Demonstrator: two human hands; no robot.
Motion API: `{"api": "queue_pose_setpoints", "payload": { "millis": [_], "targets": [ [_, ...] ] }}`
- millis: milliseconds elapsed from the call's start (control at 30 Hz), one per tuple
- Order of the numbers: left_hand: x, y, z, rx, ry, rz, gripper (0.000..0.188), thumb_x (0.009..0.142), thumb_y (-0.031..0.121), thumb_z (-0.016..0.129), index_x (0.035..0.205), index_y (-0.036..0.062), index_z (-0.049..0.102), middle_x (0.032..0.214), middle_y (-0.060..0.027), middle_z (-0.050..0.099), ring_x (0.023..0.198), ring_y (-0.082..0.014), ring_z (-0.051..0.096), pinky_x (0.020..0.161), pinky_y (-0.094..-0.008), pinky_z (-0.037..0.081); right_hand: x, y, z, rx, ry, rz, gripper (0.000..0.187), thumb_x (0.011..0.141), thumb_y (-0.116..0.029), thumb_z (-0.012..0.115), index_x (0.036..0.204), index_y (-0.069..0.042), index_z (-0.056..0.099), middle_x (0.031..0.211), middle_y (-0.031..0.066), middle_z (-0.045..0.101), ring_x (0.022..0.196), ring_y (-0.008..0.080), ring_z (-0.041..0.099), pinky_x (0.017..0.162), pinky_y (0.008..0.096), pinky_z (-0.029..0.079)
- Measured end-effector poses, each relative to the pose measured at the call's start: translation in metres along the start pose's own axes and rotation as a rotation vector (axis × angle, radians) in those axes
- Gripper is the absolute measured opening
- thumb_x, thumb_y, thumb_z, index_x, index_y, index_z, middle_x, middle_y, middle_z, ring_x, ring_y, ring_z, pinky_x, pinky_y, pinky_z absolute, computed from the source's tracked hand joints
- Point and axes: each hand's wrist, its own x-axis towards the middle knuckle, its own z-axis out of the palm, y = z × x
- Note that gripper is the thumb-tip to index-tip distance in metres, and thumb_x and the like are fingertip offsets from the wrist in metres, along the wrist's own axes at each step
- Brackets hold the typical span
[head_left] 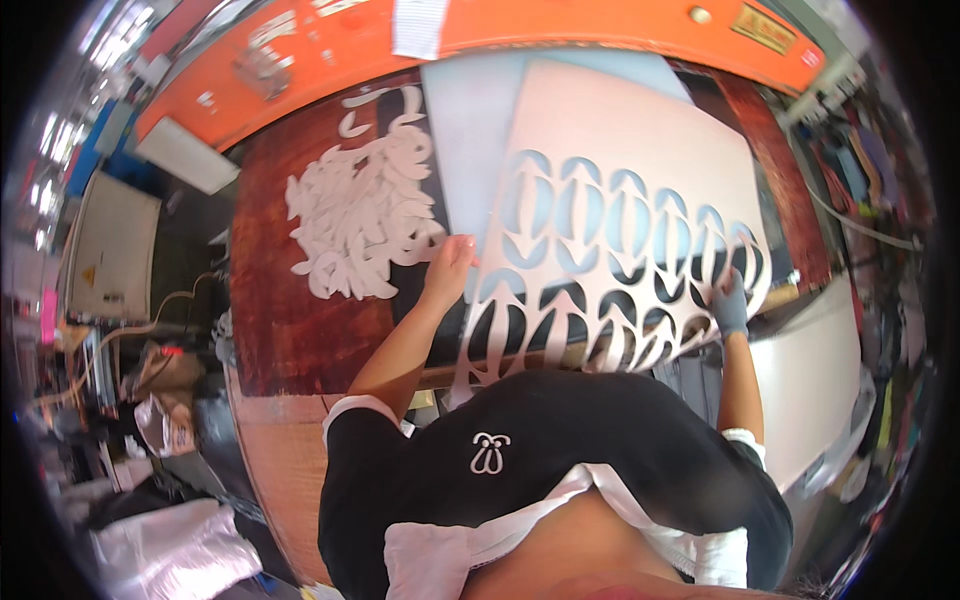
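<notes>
Black shirt (610,435), nearest, partly hides the near edge of a pale pink cut-out sheet (630,120), centre-right. Pale cut pieces (365,205) overlap, left. Grey-gloved right hand (732,302) clamps the sheet's right edge; left hand (452,268), at its left edge: grip unclear.

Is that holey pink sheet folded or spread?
Spread out: the pink sheet stretches wide, partly over the blue sheet, no fold showing.

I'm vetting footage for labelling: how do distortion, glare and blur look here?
Head view: the orange beam bows across the top, with black surrounding the round image; bright glare washes out parts of the upper left; the pale bag shines at lower left; the sheet has readable holes, while clutter at far right looks soft.
</notes>
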Motion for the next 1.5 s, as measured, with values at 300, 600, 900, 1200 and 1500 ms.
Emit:
{"api": "queue_pose_setpoints", "payload": {
  "millis": [300,600,900,1200,1500],
  "targets": [
    [-0.091,0.013,0.012,-0.02,0.306,-0.28,0.039,0.082,0.025,0.068,0.105,-0.001,0.05,0.082,-0.0065,0.051,0.06,-0.0126,0.052,0.042,-0.0245,0.042,0.02,-0.034,0.006,-0.148,-0.095,-0.148,0.053,0.076,-0.018,0.057,0.125,-0.001,0.046,0.087,0.0188,0.062,0.081,0.0311,0.062,0.074,0.0383,0.047],
    [-0.182,0.019,0.02,-0.29,0.159,-0.395,0.025,0.097,0.028,0.045,0.084,0.0081,0.05,0.057,0.0032,0.041,0.039,-0.0054,0.034,0.034,-0.021,0.027,0.046,-0.063,0.026,-0.078,-0.132,-0.265,0.051,0.075,-0.019,0.056,0.122,0.001,0.049,0.095,0.0269,0.062,0.092,0.0388,0.061,0.082,0.0416,0.047],
    [-0.225,-0.07,0.068,0.025,0.485,-0.218,0.026,0.099,0.026,0.039,0.082,0.0075,0.044,0.059,0.0005,0.043,0.046,-0.0076,0.041,0.042,-0.0237,0.036,0.025,-0.081,0.031,-0.135,-0.35,-0.408,0.033,0.077,-0.021,0.053,0.102,0.0,0.051,0.085,0.0254,0.061,0.083,0.0413,0.06,0.074,0.0467,0.046],
    [-0.227,-0.095,0.086,0.697,0.392,0.047,0.024,0.097,0.023,0.039,0.087,0.0018,0.044,0.065,-0.0177,0.049,0.059,-0.0351,0.049,0.056,-0.042,0.039,-0.006,-0.064,0.013,-0.156,-0.233,-0.419,0.039,0.078,-0.024,0.056,0.112,-0.006,0.052,0.072,0.0184,0.062,0.069,0.0367,0.061,0.063,0.0447,0.048],
    [-0.08,0.013,-0.002,0.402,-0.59,-0.573,0.023,0.093,0.026,0.049,0.089,0.0041,0.052,0.075,-0.0092,0.056,0.065,-0.0209,0.053,0.057,-0.0369,0.04,-0.001,-0.127,0.016,-0.066,-0.456,-0.213,0.051,0.077,-0.024,0.057,0.124,-0.008,0.043,0.092,0.0227,0.063,0.084,0.0389,0.062,0.077,0.0457,0.048]
  ]
}}
